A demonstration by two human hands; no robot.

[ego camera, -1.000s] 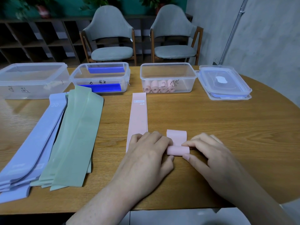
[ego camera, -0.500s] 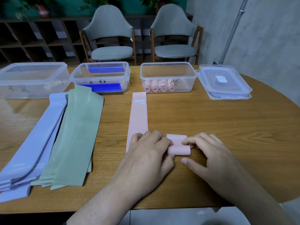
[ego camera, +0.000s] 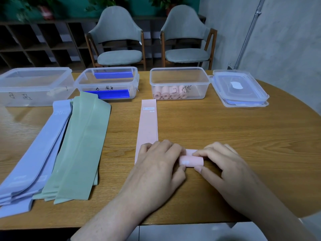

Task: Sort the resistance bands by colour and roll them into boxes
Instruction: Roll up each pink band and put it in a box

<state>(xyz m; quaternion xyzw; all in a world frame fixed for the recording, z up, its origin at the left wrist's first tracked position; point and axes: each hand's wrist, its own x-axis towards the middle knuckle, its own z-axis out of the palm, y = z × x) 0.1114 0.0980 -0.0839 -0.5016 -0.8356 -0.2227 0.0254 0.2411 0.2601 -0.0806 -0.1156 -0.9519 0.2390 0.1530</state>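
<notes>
Left hand (ego camera: 156,164) pinches one end of the pink roll (ego camera: 191,160) on the desk (ego camera: 225,136); right hand (ego camera: 224,164) pinches the other. Light, soft, likely springy: keep a grip at both ends or it may unroll.

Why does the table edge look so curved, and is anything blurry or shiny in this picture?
Head view: the wide-angle lens bends the table edge and bows the wall pipe. Soft glare lies on the wood at far left and on the stacked lids. The hands and pink roll look sharp; the chairs behind are dimmer.
</notes>
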